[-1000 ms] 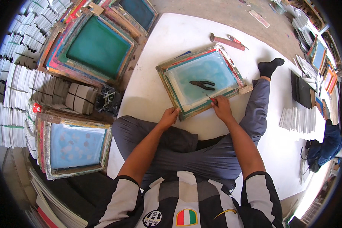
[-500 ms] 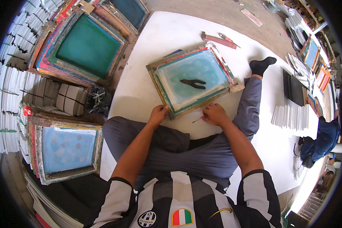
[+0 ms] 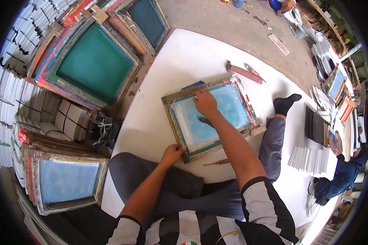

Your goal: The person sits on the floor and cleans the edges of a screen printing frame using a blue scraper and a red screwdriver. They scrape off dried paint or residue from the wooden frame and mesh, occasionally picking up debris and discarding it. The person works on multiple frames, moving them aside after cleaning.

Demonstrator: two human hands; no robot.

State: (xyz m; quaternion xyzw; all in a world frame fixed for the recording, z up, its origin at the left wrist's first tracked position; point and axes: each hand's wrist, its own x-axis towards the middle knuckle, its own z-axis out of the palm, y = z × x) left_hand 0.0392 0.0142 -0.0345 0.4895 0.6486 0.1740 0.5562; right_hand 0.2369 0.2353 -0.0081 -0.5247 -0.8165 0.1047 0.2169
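A wooden printing frame (image 3: 176, 122) with pale blue mesh lies flat on the white sheet (image 3: 184, 61) in front of me. My left hand (image 3: 172, 154) grips its near corner. My right hand (image 3: 205, 103) reaches across the mesh and rests on the frame's far edge, fingers spread. Dark pliers (image 3: 205, 121) lie on the mesh, mostly hidden under my right forearm. A small red-handled screwdriver (image 3: 217, 162) lies on the sheet just in front of the frame's near side.
A hammer (image 3: 243, 72) and red-handled pliers (image 3: 254, 72) lie beyond the frame. Stacked frames with green mesh (image 3: 95, 63) and blue mesh (image 3: 65, 179) stand at left. White paper stacks (image 3: 308, 159) and another person (image 3: 343, 175) are at right.
My right hand left the near edge and the screwdriver, and reached over to the frame's far edge. The screwdriver now lies on the sheet. My left hand stays at the near corner.
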